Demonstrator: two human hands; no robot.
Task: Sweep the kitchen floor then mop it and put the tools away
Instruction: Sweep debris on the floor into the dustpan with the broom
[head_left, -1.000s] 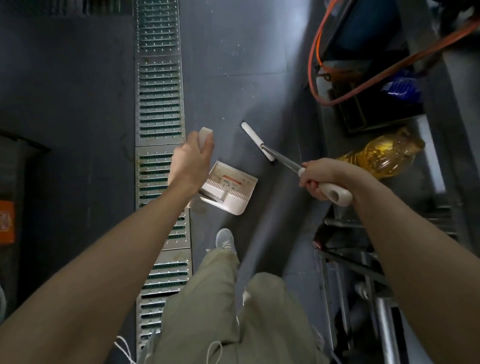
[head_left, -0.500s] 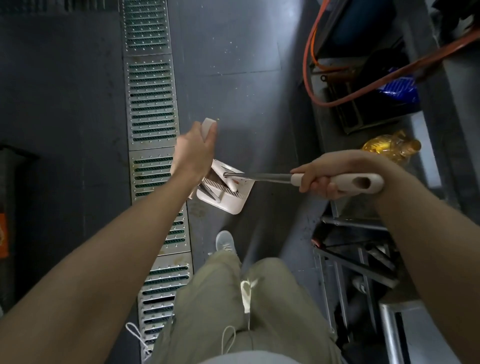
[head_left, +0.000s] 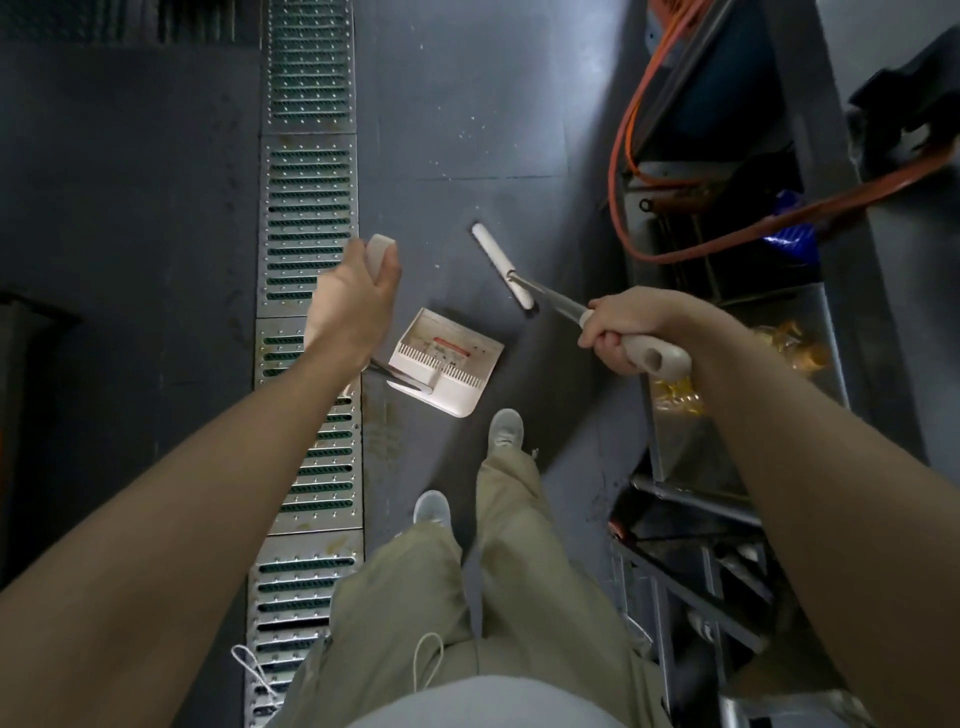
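My left hand (head_left: 353, 299) grips the white top of the dustpan handle (head_left: 378, 248). The white dustpan (head_left: 448, 364) rests on the dark grey floor just in front of my feet, its mouth facing right, with bits of red and dark debris inside. My right hand (head_left: 621, 332) holds the beige grip of the broom (head_left: 657, 358). Its metal shaft runs up and left to the narrow white broom head (head_left: 501, 267), which sits on the floor a short way beyond the dustpan, apart from it.
A metal drain grate (head_left: 309, 208) runs along the floor at the left of the dustpan. At the right stand metal shelving legs (head_left: 675, 582), an orange hose (head_left: 634, 135), a blue bag (head_left: 792, 236) and a bottle of yellow oil (head_left: 795, 348). White crumbs (head_left: 470, 132) dot the floor ahead.
The broom head swept into the dustpan half a second ago, then swung back out to the floor beyond it. My left hand kept the dustpan in place.
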